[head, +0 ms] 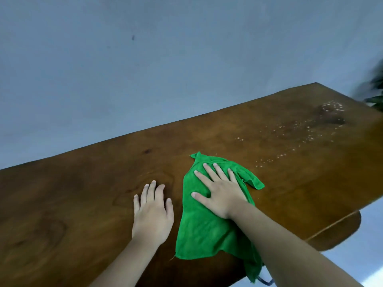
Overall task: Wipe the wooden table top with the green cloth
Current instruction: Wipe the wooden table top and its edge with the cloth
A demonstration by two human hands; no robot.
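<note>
No lettering, label, brand, number or sign can be read anywhere: not on the green cloth (199, 228), the wooden tabletop (83, 204), or the wall (145, 59) behind it.

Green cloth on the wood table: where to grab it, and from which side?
Likely its near end, where the green cloth droops over the table top's front edge: a free flap to pinch from the person's side. Elsewhere it lies flat on the wood, so only top-down bunching works, under the right hand pressing flat on it.
</note>
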